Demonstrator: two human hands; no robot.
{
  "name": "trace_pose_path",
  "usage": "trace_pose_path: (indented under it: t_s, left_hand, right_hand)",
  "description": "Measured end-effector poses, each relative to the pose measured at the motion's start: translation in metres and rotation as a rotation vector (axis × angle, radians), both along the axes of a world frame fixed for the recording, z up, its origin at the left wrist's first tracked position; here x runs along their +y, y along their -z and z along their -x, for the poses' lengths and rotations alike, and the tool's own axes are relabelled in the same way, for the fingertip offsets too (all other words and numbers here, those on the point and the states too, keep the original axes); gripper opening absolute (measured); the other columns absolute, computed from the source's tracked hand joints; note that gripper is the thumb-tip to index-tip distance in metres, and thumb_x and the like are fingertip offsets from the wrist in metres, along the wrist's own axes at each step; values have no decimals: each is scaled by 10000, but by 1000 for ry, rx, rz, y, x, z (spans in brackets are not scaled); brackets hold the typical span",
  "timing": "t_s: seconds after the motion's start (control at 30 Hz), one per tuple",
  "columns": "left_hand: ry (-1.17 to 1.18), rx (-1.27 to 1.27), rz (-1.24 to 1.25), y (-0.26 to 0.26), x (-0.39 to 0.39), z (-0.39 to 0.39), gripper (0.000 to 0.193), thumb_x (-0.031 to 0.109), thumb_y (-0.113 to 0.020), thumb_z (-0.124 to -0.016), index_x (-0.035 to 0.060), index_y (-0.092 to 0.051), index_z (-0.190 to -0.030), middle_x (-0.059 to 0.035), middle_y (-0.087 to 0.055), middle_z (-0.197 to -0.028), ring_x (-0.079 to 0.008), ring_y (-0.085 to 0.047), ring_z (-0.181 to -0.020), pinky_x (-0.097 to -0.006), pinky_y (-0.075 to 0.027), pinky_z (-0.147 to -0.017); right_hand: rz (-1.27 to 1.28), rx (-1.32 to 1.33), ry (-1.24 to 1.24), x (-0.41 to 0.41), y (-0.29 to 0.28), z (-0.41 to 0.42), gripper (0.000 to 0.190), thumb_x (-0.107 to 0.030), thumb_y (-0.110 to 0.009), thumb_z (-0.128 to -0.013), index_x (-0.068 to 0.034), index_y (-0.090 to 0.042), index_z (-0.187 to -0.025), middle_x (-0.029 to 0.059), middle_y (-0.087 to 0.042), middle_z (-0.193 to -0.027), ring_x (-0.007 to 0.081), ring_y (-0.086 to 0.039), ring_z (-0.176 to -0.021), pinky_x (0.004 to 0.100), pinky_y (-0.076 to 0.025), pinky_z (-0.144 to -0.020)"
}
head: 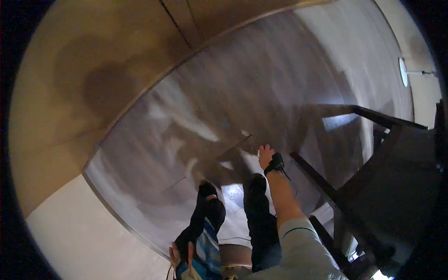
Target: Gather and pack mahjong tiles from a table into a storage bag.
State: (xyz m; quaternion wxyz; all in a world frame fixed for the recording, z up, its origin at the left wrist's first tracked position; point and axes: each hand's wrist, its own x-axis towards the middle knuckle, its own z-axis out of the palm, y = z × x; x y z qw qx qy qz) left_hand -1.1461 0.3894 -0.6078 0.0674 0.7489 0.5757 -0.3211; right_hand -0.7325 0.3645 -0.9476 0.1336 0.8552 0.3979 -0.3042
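At the bottom left, my left hand (175,253) is partly visible, its fingers beside a blue, white and grey striped cloth item (206,250). Whether it grips this item is unclear. My right hand (266,155) reaches out over the floor in front of my right leg, with a black strapped device (274,163) on the wrist. Its fingers look curled, and a small pale spot shows at their left edge; I cannot tell whether that is a held object. My legs in dark trousers (260,224) are below, feet on the floor.
Dark wooden furniture (381,189) with slanting legs stands close on the right. A wood-look floor (245,87) runs up to a tan panelled surface (70,87) and a pale wall (94,227) on the left. A white disc-shaped object (403,72) is at the far right.
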Motion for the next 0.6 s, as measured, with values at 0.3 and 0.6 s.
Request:
trace_pose_path:
  t_s: [0.3,0.6]
  left_hand:
    - [537,-447,-82,-29,24,-51,625,379,-665,-785,348,-423,-1360,-202,-401,-1385,-478,-482,-1137,-536,-457,-880]
    - [326,-640,1102,-80,125,-73,361,265,-676,-805,68,-621,-1102,-141,-660,-1034,-264,-626,-941,-371,-502,-809]
  right_hand:
    - [-944,698,792,18,-328,58,474,-75,-669,-807,-26,-453,-1227,41,-597,-845,106,-579,-758,264,-482,-680]
    - [-1698,408,929,-88,-747,125,503,-253,-655,-859,-30,-411,-1238,125,-510,-1183,216,-542,-1075,355,-423,-932]
